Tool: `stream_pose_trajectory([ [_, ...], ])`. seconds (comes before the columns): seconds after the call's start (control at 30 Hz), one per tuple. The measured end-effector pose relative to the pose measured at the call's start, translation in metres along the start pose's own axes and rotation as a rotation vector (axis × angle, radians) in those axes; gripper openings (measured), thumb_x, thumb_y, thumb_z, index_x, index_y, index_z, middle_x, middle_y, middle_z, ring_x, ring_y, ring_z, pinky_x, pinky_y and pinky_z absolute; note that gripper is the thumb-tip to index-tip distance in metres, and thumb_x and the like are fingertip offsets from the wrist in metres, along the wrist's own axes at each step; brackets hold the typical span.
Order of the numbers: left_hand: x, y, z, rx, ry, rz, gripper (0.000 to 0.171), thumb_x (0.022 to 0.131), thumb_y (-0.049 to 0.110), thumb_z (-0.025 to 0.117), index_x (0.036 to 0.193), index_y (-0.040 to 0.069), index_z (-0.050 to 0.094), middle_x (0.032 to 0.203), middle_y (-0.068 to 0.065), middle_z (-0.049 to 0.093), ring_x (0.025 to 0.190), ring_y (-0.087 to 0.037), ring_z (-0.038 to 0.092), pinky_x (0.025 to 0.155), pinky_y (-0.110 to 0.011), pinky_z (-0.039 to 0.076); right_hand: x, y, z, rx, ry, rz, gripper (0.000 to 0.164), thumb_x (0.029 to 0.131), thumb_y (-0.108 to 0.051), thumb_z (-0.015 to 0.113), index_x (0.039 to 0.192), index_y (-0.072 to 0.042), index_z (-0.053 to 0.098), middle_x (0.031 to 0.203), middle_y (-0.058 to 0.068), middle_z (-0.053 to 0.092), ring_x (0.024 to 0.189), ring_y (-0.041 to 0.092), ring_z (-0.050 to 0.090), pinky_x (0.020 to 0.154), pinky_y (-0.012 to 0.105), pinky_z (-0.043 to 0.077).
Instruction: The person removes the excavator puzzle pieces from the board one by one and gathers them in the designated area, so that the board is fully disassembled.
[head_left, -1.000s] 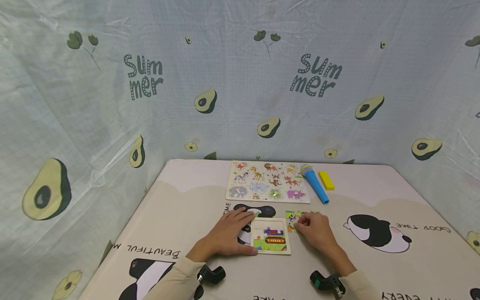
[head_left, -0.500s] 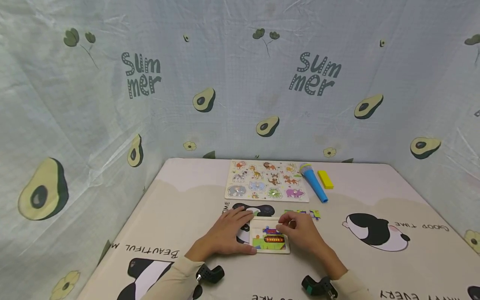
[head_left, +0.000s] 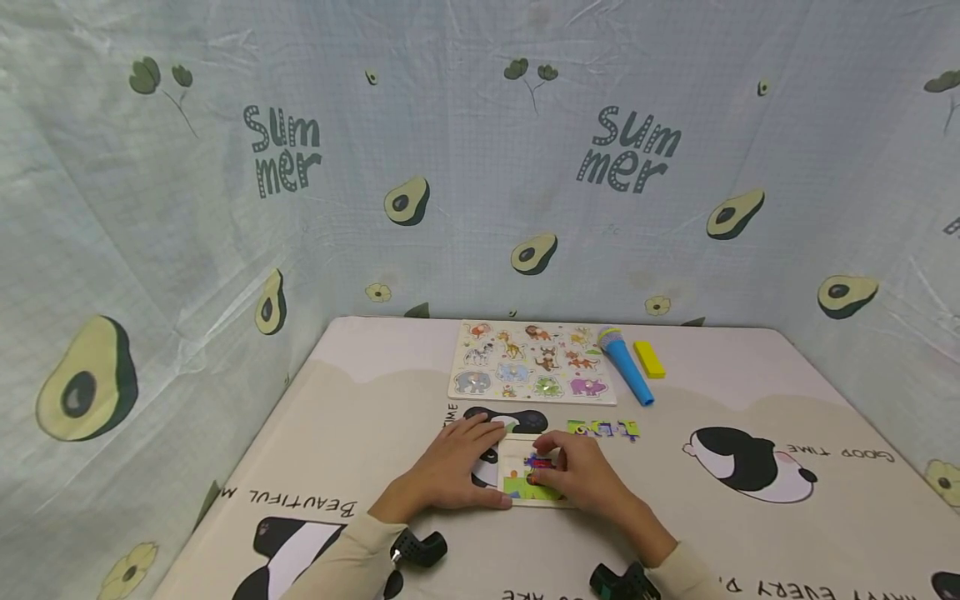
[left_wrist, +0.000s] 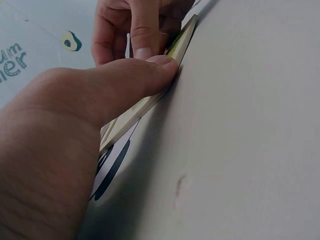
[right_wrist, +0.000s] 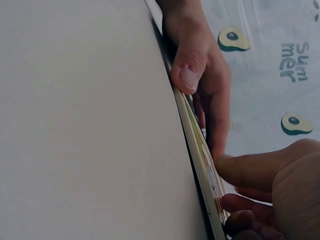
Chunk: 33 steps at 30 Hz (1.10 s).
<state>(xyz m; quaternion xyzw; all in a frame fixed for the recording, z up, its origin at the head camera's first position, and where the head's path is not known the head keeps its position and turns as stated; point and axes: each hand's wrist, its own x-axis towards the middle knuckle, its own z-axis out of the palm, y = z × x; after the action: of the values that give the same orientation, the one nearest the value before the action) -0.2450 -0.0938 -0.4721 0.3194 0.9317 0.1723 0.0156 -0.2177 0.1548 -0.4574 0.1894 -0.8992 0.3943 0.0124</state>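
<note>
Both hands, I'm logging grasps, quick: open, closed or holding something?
Left hand: open, thumb on the puzzle frame.
Right hand: curled over the puzzle frame; whether holding anything cannot be told.

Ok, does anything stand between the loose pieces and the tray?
Only the right hand: it reaches over the tray's right side, covering part of it near the loose pieces. Nothing else visible lies between. The left hand is at the opposite side.
</note>
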Motion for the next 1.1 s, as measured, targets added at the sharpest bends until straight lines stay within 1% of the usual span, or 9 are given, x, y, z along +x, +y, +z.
stream_pose_trajectory([
  [0.23, 0.0001, -0.0006, 0.0003, 0.006, 0.005, 0.004, 0.104, 0.074, 0.083, 0.062, 0.156, 0.023, 0.042, 0.161, 0.005, 0.039, 0.154, -0.022, 0.024, 0.124, -0.050, 0.019, 0.0003, -0.0034, 0.0074, -0.061, 0.031, 0.038, 0.035, 0.083, -0.018, 0.085, 0.114, -0.008, 0.071, 0.096, -0.004, 0.066, 0.072, 0.011, 0.049, 0.063, 0.023, 0.042],
  [0.33, 0.0002, -0.0003, 0.0000, 0.007, 0.004, 0.001, 0.104, 0.073, 0.083, 0.062, 0.156, 0.023, 0.042, 0.161, 0.005, 0.039, 0.154, -0.022, 0.023, 0.124, -0.050, 0.018, -0.0002, -0.0037, 0.0094, -0.063, 0.032, 0.055, 0.037, 0.083, -0.017, 0.084, 0.117, -0.009, 0.070, 0.097, -0.004, 0.063, 0.076, 0.012, 0.048, 0.065, 0.024, 0.042],
  [0.43, 0.0000, 0.0001, -0.0005, 0.003, -0.001, -0.002, 0.104, 0.074, 0.083, 0.062, 0.156, 0.023, 0.042, 0.161, 0.005, 0.038, 0.154, -0.022, 0.023, 0.124, -0.050, 0.018, -0.0006, -0.0039, 0.0099, -0.064, 0.030, 0.053, 0.038, 0.083, -0.017, 0.084, 0.118, -0.009, 0.070, 0.097, -0.005, 0.061, 0.076, 0.012, 0.048, 0.064, 0.023, 0.042],
  [0.6, -0.0003, 0.0011, -0.0012, -0.001, 0.001, 0.001, 0.104, 0.074, 0.081, 0.063, 0.156, 0.022, 0.043, 0.161, 0.005, 0.039, 0.154, -0.023, 0.024, 0.124, -0.050, 0.018, -0.0019, -0.0035, 0.0085, -0.069, 0.024, 0.020, 0.027, 0.085, -0.015, 0.083, 0.109, -0.015, 0.070, 0.094, -0.007, 0.057, 0.073, 0.010, 0.047, 0.062, 0.023, 0.042],
  [0.67, -0.0002, 0.0011, -0.0008, 0.002, 0.003, 0.002, 0.104, 0.074, 0.082, 0.063, 0.156, 0.022, 0.043, 0.161, 0.005, 0.039, 0.154, -0.023, 0.024, 0.124, -0.051, 0.019, -0.0024, -0.0036, 0.0080, -0.076, 0.026, 0.014, 0.026, 0.085, -0.015, 0.082, 0.108, -0.017, 0.069, 0.095, -0.007, 0.057, 0.073, 0.009, 0.047, 0.062, 0.022, 0.043],
  [0.8, 0.0001, 0.0010, -0.0008, 0.007, 0.003, 0.002, 0.104, 0.074, 0.082, 0.062, 0.156, 0.022, 0.042, 0.161, 0.005, 0.039, 0.154, -0.023, 0.024, 0.124, -0.051, 0.019, -0.0035, -0.0051, 0.0078, -0.086, 0.038, 0.025, 0.036, 0.085, -0.017, 0.083, 0.117, -0.013, 0.068, 0.099, -0.005, 0.060, 0.073, 0.009, 0.048, 0.062, 0.022, 0.043],
  [0.9, 0.0001, 0.0010, -0.0011, 0.005, 0.002, 0.001, 0.104, 0.074, 0.082, 0.062, 0.156, 0.022, 0.043, 0.161, 0.005, 0.039, 0.154, -0.023, 0.024, 0.124, -0.051, 0.019, -0.0040, -0.0057, 0.0081, -0.073, 0.044, 0.030, 0.043, 0.084, -0.017, 0.084, 0.122, -0.010, 0.067, 0.099, -0.004, 0.061, 0.073, 0.009, 0.048, 0.061, 0.022, 0.042],
  [1.0, 0.0000, 0.0010, -0.0011, 0.000, 0.000, -0.001, 0.104, 0.074, 0.082, 0.063, 0.156, 0.022, 0.043, 0.161, 0.005, 0.039, 0.154, -0.023, 0.024, 0.124, -0.052, 0.019, -0.0045, -0.0050, 0.0085, -0.048, 0.051, 0.018, 0.039, 0.083, -0.014, 0.084, 0.119, -0.011, 0.068, 0.094, -0.005, 0.059, 0.073, 0.010, 0.047, 0.061, 0.022, 0.042],
  [1.1, -0.0002, 0.0011, -0.0008, -0.002, -0.001, -0.002, 0.103, 0.074, 0.082, 0.062, 0.156, 0.022, 0.043, 0.161, 0.005, 0.039, 0.153, -0.023, 0.024, 0.124, -0.052, 0.019, -0.0050, -0.0030, 0.0080, -0.018, 0.059, -0.006, 0.028, 0.086, -0.011, 0.081, 0.112, -0.015, 0.070, 0.086, -0.007, 0.057, 0.071, 0.009, 0.047, 0.060, 0.022, 0.041],
])
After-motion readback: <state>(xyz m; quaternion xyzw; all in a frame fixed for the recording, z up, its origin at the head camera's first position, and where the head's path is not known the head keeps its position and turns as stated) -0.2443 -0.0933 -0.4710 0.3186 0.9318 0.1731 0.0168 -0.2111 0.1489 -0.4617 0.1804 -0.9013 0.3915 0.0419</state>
